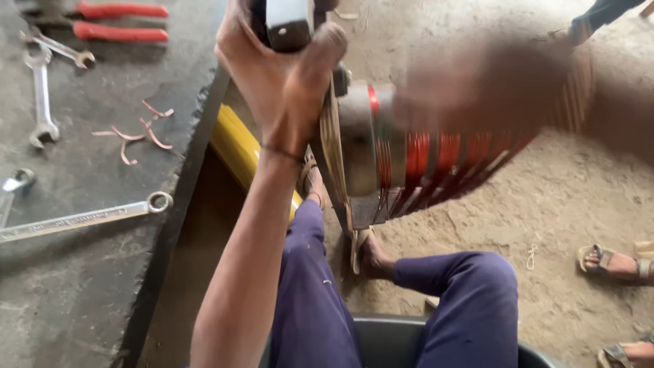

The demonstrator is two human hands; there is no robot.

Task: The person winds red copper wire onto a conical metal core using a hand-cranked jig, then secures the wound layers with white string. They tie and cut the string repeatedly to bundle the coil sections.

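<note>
My right hand (477, 82) is a motion blur over the winding spool (409, 157); the top edge crops my left hand's (279, 68) tool (289, 24).

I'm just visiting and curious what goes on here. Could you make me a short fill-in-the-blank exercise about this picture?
1. The left hand grips a dark tool above a motor winding whose wire coils are ____ in colour.
2. The pliers on the workbench have ____ handles.
3. The person's trousers are ____.
4. Below the bench edge lies a ____ pipe.

Missing words: red; red; purple; yellow
</note>
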